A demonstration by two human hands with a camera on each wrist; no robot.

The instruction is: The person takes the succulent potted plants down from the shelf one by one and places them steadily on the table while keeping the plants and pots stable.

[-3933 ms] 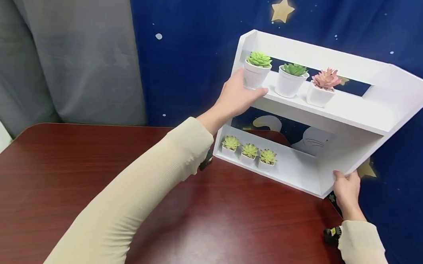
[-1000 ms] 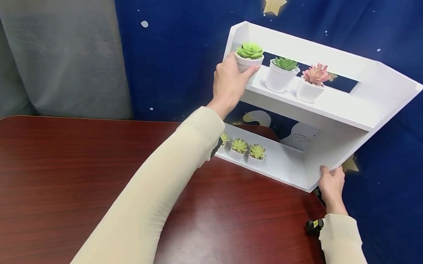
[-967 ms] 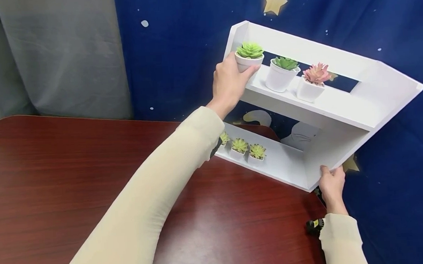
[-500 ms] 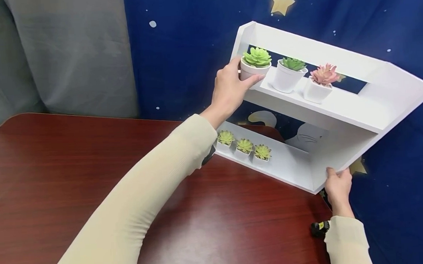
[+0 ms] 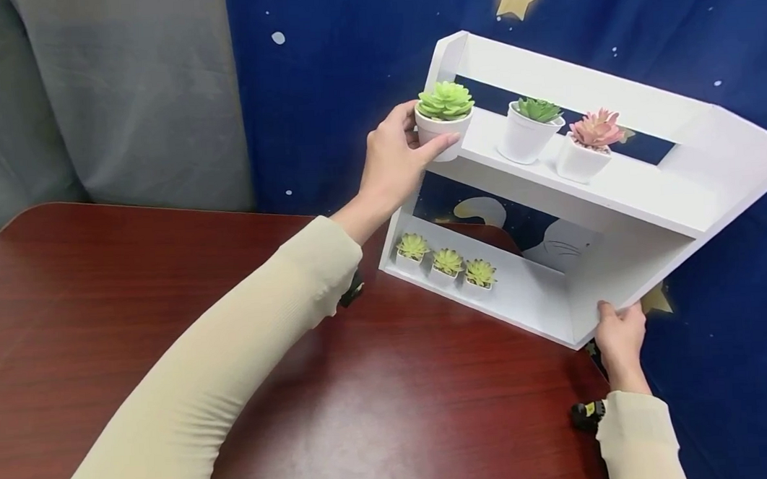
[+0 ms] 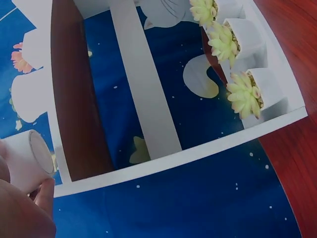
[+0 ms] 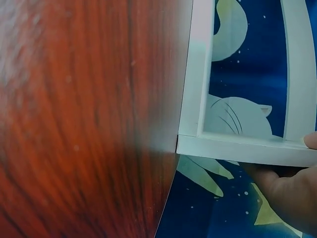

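My left hand [image 5: 389, 159] grips a white-potted light green succulent [image 5: 445, 110], tilted a little, at the left front of the upper shelf. In the left wrist view the pot's round base [image 6: 42, 151] shows, out past the shelf edge. My right hand [image 5: 621, 335] holds the right side panel of the white two-tier shelf [image 5: 654, 189], low near its front corner; in the right wrist view the thumb [image 7: 311, 140] lies over the panel's edge. A dark green succulent [image 5: 530, 130] and a pink succulent [image 5: 587, 145] stand on the upper tier.
Three small yellow-green succulents [image 5: 446, 265] line the lower tier's left half. The shelf stands at the far right of a reddish-brown table [image 5: 165, 294]. Behind hang a blue starry curtain [image 5: 336, 90] and a grey curtain [image 5: 142, 100].
My left hand now has the light green succulent lifted and drawn left and forward off its spot on the upper shelf. The right hand keeps its hold; the camera view shifts slightly.
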